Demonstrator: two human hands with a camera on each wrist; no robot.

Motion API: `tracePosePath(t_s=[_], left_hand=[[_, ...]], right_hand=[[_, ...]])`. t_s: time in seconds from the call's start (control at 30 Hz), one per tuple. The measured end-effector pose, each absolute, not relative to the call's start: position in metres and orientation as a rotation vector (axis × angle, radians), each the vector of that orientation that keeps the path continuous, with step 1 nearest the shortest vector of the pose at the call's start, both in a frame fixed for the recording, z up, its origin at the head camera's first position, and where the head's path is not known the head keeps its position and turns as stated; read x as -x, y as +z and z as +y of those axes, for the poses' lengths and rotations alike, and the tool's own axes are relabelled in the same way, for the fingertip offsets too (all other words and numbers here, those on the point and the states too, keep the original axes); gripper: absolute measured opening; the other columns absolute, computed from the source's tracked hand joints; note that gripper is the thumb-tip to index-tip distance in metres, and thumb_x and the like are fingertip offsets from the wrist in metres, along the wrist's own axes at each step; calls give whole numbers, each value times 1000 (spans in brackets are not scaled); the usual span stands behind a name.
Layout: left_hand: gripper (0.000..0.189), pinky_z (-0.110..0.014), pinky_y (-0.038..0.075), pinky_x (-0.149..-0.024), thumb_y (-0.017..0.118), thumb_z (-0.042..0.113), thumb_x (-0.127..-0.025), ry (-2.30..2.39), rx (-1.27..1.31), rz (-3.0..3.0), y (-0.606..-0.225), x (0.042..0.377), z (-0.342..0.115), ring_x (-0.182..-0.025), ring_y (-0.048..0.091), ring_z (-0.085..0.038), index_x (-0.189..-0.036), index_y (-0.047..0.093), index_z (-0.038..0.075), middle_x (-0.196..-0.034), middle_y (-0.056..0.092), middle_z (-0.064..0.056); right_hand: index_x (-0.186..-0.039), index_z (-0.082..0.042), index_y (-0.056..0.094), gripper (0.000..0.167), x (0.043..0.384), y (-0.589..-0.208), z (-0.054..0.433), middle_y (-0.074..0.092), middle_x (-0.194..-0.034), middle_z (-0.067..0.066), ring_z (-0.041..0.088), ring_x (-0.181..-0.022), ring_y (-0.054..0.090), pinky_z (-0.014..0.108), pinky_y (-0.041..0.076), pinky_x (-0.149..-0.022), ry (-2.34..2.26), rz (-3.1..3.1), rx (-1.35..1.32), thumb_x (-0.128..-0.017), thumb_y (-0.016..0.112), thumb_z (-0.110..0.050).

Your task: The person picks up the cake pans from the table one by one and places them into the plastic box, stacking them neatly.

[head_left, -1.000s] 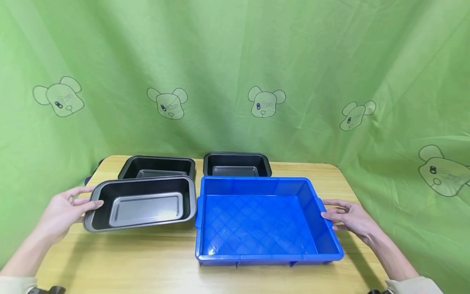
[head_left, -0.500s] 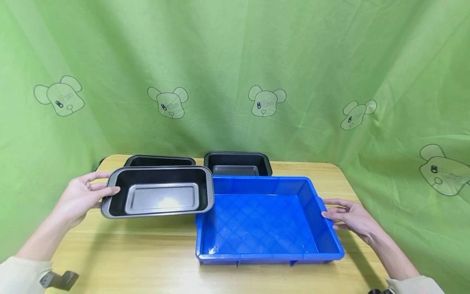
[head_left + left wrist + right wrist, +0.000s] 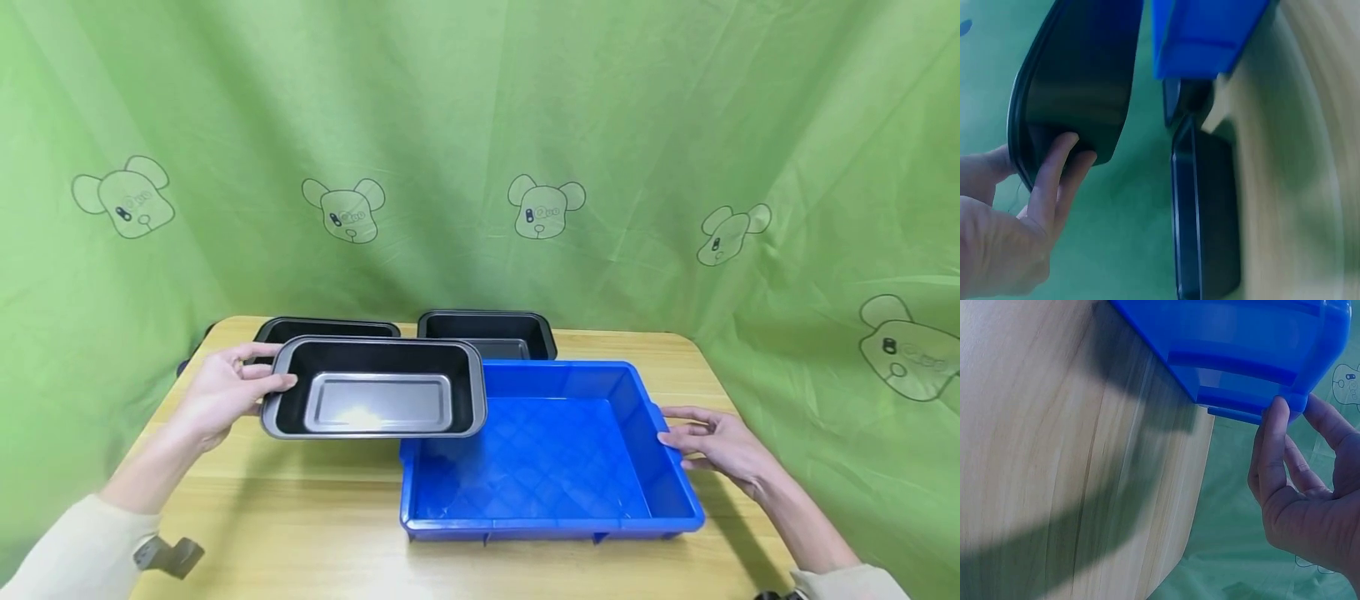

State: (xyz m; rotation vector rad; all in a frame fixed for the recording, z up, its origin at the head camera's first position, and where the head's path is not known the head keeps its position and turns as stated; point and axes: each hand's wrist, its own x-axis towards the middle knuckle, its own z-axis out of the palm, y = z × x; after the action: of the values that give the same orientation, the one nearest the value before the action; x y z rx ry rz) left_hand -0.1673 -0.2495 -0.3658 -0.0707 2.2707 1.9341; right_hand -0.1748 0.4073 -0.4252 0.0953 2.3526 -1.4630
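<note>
In the head view my left hand (image 3: 225,392) grips a dark loaf pan (image 3: 378,400) by its left end, thumb inside and fingers beneath. The pan is held up off the table, its right end over the left side of a blue plastic tray (image 3: 555,454). From the left wrist view, two fingertips (image 3: 1067,140) press the pan's outer wall. My right hand (image 3: 720,446) pinches the tray's right rim between thumb and fingers, also seen in the right wrist view. Nothing lies in the visible part of the tray.
Two more loaf pans stand at the back of the wooden table (image 3: 300,533): a left pan (image 3: 330,327), partly hidden behind the held one, and a right pan (image 3: 487,329) behind the tray. A green curtain (image 3: 450,100) hangs behind the table.
My left hand has carried the loaf pan up and to the right, from beside the tray to partly over it. My right hand and the tray have stayed in place.
</note>
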Motion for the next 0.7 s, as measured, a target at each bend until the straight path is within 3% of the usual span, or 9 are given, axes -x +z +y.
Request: tracePosePath(t_s=[0.23,0.7], left_hand=[[65,-28,68,-69,71,1,-96,1931,102,2287,-368,172,-219,-79,73,-2,-152,40,-10,-87,76,14],[58,-29,68,-68,73,0,-93,1979,163,2278,-372,174,-169,-79,75,-7,-147,51,-7,-98,81,-5]], right_hand=[[-156,10,37,75,175,-426,408,78,-106,-9,5,-95,73,30,66,-77,-1469,2348,-91,-100,74,-22],[-156,9,37,75,176,-426,408,78,-106,-9,5,-97,73,31,67,-79,-1449,2351,-103,-100,74,-24]])
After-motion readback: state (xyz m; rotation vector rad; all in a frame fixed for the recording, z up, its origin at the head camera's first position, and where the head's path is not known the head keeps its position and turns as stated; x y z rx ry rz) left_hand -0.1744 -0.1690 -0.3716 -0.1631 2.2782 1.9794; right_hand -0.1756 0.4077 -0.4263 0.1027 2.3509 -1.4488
